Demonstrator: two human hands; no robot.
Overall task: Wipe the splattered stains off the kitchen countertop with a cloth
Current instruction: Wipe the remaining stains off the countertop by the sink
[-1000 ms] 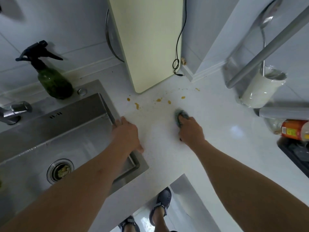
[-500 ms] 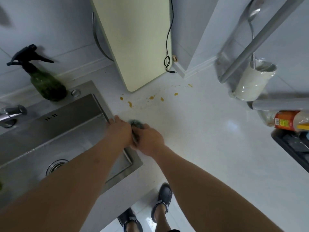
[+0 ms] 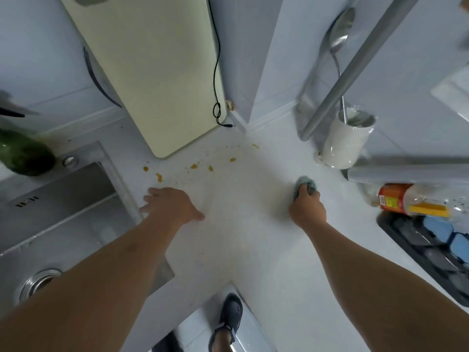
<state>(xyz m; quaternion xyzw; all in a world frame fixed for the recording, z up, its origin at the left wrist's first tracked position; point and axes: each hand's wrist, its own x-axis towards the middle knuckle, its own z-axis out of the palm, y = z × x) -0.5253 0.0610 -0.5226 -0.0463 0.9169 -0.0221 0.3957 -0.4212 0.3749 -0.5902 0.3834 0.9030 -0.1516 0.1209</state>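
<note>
Over by the white cup (image 3: 345,141), my right hand (image 3: 307,209) now grips the cloth (image 3: 305,187) on the table (image 3: 253,237), swung right from the sink (image 3: 66,199) edge. Left hand (image 3: 169,205) flat, fingers spread, holding nothing. Stains (image 3: 195,166) still untouched, so next pass goes there.

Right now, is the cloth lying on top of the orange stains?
No, the cloth sits under the right hand, well to the right of the orange stains near the cutting board.
</note>
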